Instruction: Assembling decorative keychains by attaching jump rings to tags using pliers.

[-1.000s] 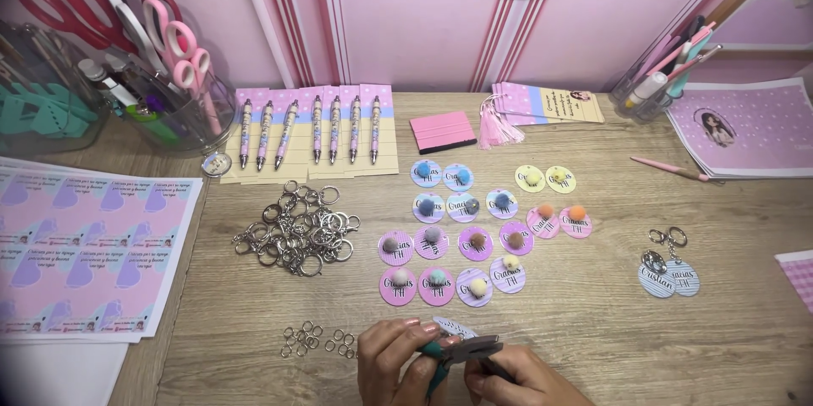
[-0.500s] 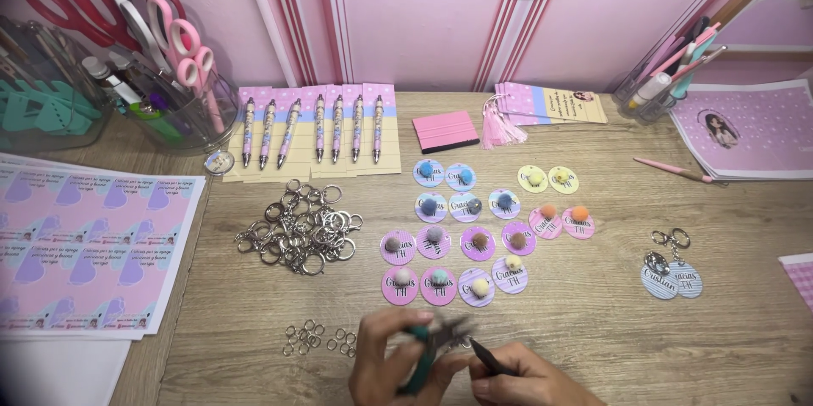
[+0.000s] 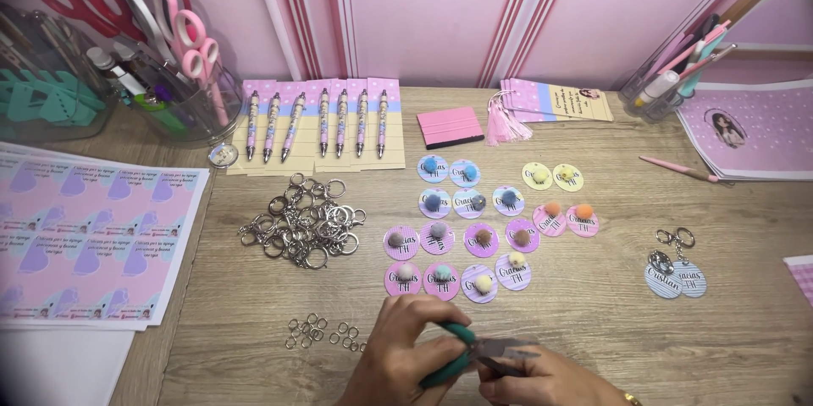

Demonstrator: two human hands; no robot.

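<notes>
My left hand (image 3: 405, 357) grips green-handled pliers (image 3: 461, 355) at the near edge of the wooden table (image 3: 593, 304). My right hand (image 3: 542, 379) is closed just right of the plier jaws, pinching something small that I cannot make out. Right behind the hands lie round tags (image 3: 457, 258) in pink, purple, blue and yellow, each with a small pompom. Several small jump rings (image 3: 326, 332) lie loose to the left of my left hand. A heap of metal keyrings (image 3: 305, 221) sits farther back on the left.
Two finished keychains (image 3: 675, 270) lie at the right. Pens on cards (image 3: 318, 122), a pink sticky pad (image 3: 450, 127) and tasselled bookmarks (image 3: 542, 105) line the back. Scissors in a clear cup (image 3: 174, 76) stand back left, sticker sheets (image 3: 85, 232) at left, a pen holder (image 3: 669, 84) back right.
My hands have shifted slightly right along the near edge, and the pliers have turned in my left hand, so the green handles now show. Nothing else on the table has moved.
</notes>
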